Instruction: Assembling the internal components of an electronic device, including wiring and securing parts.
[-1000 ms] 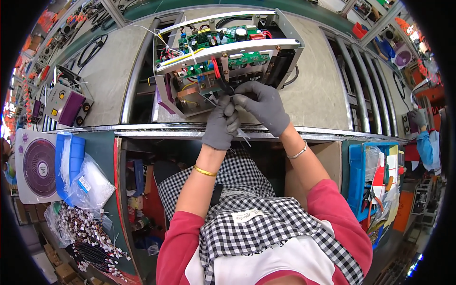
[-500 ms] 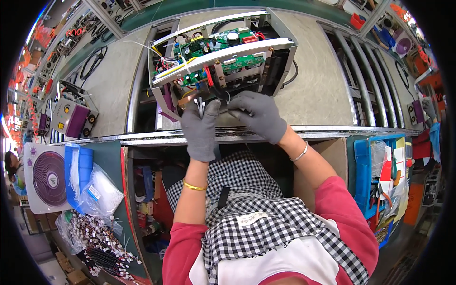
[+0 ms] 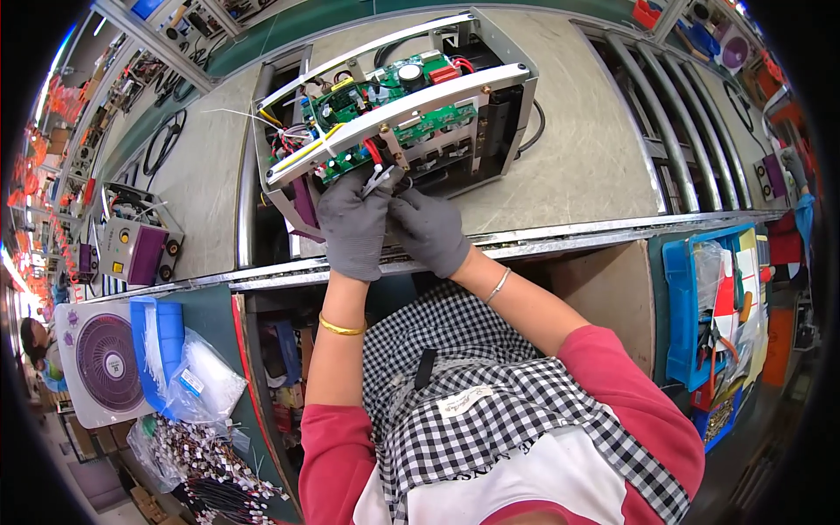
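Gray-gloved hands meet at the near side of an open metal chassis (image 3: 418, 108), which stands on the desk (image 3: 573, 131) with its green circuit boards (image 3: 337, 107) exposed. The left hand (image 3: 354, 226) is closed on several slim white strips (image 3: 378, 180), apparently cable ties, their ends jutting from the top of the grip. The right hand (image 3: 429, 232) is close against it, fingers curled; whether it grips anything cannot be told, since its fingertips are hidden. Just above the strips, red wires (image 3: 374, 151) drop from behind the chassis's front rail.

Good work here, by the look of it, calls for singling out one strip while the rest stay bunched in the palm, clear of the wiring. A loop is best drawn snug with a steady pull along the strip, not sideways, so that the wires are gathered without being pinched. The left hand would do well to keep its spare strips off the boards, and both wrists clear of the frame's metal edges.

Half a second earlier, the two hands are separated by a visible gap; now the right has come in beside the left. The strips, nearly upright then, now slant toward the right. The whole view has swung too, leaving the chassis farther left in frame.
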The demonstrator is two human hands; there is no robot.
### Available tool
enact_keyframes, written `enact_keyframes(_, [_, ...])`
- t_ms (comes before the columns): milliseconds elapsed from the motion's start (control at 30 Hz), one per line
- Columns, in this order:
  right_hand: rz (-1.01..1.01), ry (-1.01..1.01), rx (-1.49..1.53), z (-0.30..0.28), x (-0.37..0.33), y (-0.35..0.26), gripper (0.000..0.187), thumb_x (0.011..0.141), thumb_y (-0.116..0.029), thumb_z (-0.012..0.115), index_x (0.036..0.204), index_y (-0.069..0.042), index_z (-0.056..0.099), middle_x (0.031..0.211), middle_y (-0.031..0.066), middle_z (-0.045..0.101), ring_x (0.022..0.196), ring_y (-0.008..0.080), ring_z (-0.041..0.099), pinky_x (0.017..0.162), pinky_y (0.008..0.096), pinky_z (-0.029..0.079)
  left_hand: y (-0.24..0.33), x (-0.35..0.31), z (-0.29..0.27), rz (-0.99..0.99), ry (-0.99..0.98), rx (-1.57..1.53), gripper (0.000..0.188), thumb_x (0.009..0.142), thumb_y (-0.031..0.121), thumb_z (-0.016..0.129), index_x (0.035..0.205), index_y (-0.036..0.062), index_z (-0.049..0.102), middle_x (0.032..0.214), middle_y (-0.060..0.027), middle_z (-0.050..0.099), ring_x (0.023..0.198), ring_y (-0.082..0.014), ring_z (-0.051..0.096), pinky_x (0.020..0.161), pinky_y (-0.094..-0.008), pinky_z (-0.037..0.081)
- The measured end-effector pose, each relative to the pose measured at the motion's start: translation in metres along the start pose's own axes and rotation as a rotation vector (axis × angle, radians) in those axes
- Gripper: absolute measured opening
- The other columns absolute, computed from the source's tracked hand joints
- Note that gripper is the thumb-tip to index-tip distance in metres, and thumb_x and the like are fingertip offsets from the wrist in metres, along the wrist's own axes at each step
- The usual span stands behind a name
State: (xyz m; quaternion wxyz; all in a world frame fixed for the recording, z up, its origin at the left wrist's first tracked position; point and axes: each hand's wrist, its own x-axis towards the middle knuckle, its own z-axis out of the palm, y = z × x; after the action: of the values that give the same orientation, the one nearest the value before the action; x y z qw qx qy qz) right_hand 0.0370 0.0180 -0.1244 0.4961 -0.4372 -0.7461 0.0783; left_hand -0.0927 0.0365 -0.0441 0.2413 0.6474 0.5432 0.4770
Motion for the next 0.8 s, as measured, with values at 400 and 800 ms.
enact_keyframes(400, [-0.265, 0.173, -0.272, -0.124, 0.092, -0.018, 0.045, 0.083, -0.044, 0.079, 0.120, -0.020, 0.071, 0.108, 0.0041, 0.070, 0.109, 0.0277, 0.065, 0.104, 0.0455, 0.046, 0.006, 0.003, -0.004, -0.268, -0.131, -0.477, 0.038, 0.097, 0.039, 0.078, 0.105, 0.0026, 0.073, 0.082, -0.0005, 0.071, 0.068, -0.0055, 0.060, 0.059, -0.0221, 0.044])
enact_keyframes(800, [-0.264, 0.090, -0.323, -0.122, 0.118, -0.014, 0.054, 0.076, -0.040, 0.085, 0.124, -0.020, 0.069, 0.109, 0.0023, 0.069, 0.111, 0.0260, 0.063, 0.115, 0.0474, 0.037, 0.009, 0.003, 0.005, -0.157, -0.207, -0.336, 0.036, 0.094, 0.033, 0.082, 0.105, -0.0004, 0.075, 0.086, -0.0016, 0.074, 0.074, -0.0083, 0.064, 0.067, -0.0271, 0.051])
